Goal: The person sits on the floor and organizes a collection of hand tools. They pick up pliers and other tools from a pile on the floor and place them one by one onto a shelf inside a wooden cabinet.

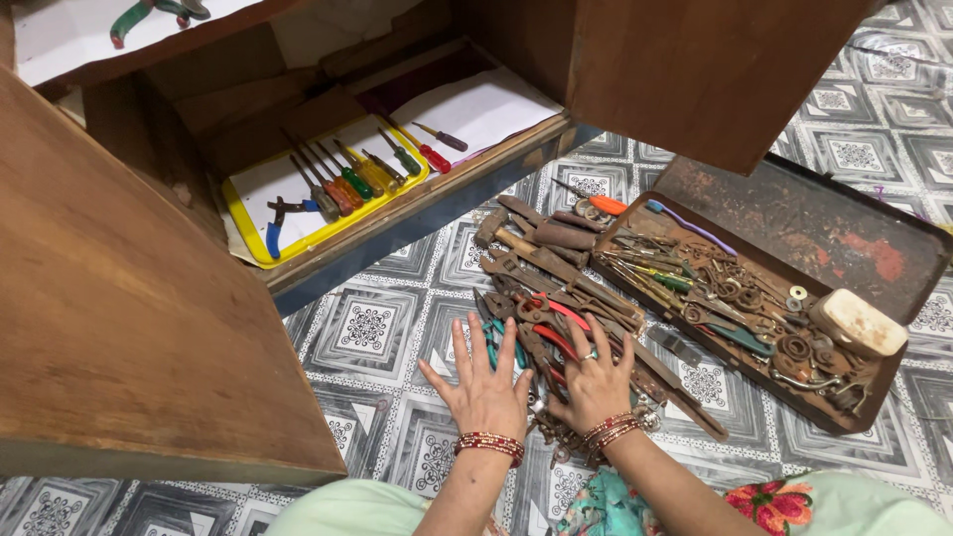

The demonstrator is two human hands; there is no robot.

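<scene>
Seen from above — a patterned tiled floor (377,328) in grey and white, with an open wooden cabinet (129,298) filling the left and top. On the cabinet's lower shelf, a yellow tray (248,238) with a row of screwdrivers (347,174), handles orange, green and red, plus blue-handled pliers (283,218). Beside the tray, a white sheet of paper (486,104) with two more small screwdrivers at its edge. To the right on the floor, an open rusty metal toolbox (834,228), lid tipped back, crammed with rusted bits, washers and a pale oblong block (859,323). Between cabinet and toolbox, a heap of rusty tools (556,288) spread on the tiles — hammer, spanners, pliers with red and teal grips. Nothing standing between the hands and the heap.

Left hand (484,389) flat, palm down, fingers (475,342) spread wide, resting on the near edge of the heap over teal-handled pliers, gripping nothing. Right hand (593,382) also palm down, fingers slightly curled, pressing on red-handled pliers (558,333), not closed around them. Beaded bangles on both wrists.
</scene>
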